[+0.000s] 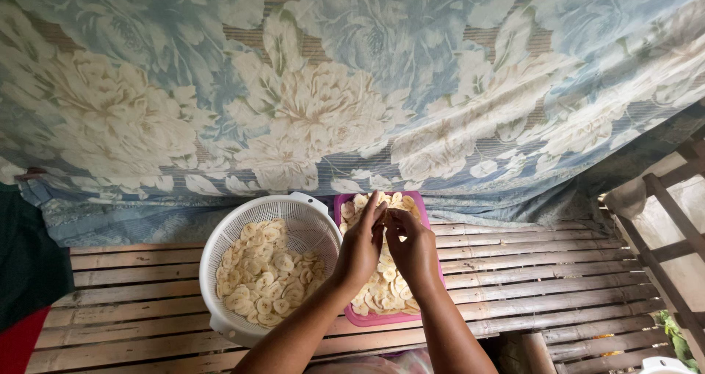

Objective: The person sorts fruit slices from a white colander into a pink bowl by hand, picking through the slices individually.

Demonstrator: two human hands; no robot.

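Observation:
My left hand [361, 247] and my right hand [412, 248] are raised together over a pink rectangular tray [433, 231] filled with pale round banana slices [383, 293]. Their fingertips meet and seem to pinch a small slice between them; the slice itself is mostly hidden by the fingers. To the left, touching the tray, stands a white round colander [220, 253] holding several more slices [266, 275] heaped on its near side.
Tray and colander rest on a slatted bamboo platform [551, 278]. A blue and cream floral cloth [330, 88] hangs behind it. A wooden frame [672, 227] stands at the right, dark fabric [26, 264] at the left edge.

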